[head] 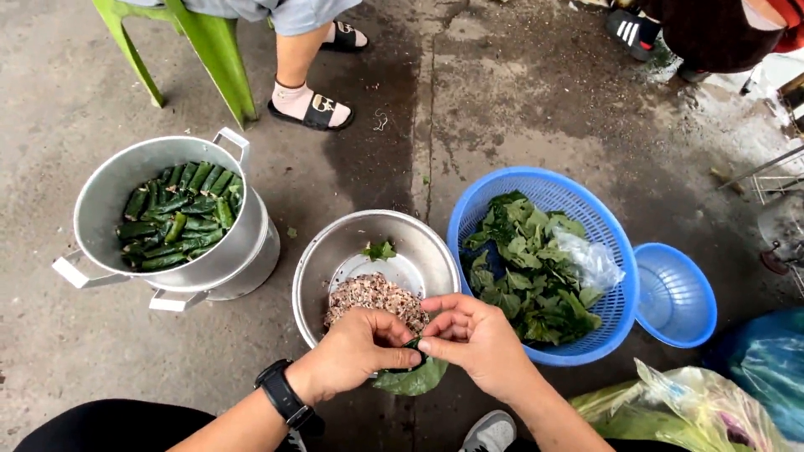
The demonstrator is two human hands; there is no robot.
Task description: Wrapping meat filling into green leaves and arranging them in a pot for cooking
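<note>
Both hands work low in frame: left hand (356, 356) and right hand (473, 335) pinch a green leaf (410, 378), half rolled, over the steel bowl (331, 251) of minced filling (377, 297). Blue basket (544, 188) of leaves sits right; pot (109, 188) of finished rolls (180, 213) left, on concrete floor (502, 100).

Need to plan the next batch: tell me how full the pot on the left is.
Partly full. The pot holds a layer of green leaf rolls across its bottom; bare metal wall shows well above them up to the rim.
</note>
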